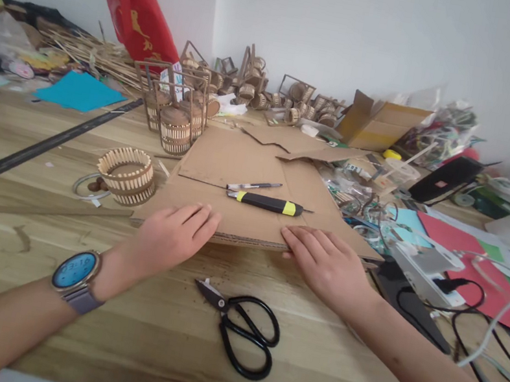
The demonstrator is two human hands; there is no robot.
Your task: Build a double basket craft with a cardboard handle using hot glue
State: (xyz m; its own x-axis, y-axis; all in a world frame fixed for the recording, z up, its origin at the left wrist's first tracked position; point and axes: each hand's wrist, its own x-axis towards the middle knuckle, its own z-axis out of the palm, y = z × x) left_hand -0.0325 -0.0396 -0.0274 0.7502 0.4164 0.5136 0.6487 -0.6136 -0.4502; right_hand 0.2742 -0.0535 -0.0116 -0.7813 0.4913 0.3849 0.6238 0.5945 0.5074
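A stack of brown cardboard sheets (249, 170) lies flat on the wooden table (158, 345). My left hand (172, 239) rests on its near left edge with fingers stretched flat. My right hand (324, 262) lies on the near right edge, fingers flat and together. Neither hand holds anything. On the cardboard lie a black and yellow utility knife (265, 203) and a pen (253, 186). Black scissors (243, 330) lie shut on the table between my forearms. A blue-faced watch (73, 271) is on my left wrist.
A small round stick basket (127, 175) sits left of the cardboard, with stick-built lanterns (177, 115) behind it. A long black bar (35, 149) crosses the left side. A red bag (136, 12), blue paper (80, 91), a cardboard box (378, 124), cables and coloured paper (478, 270) crowd the right.
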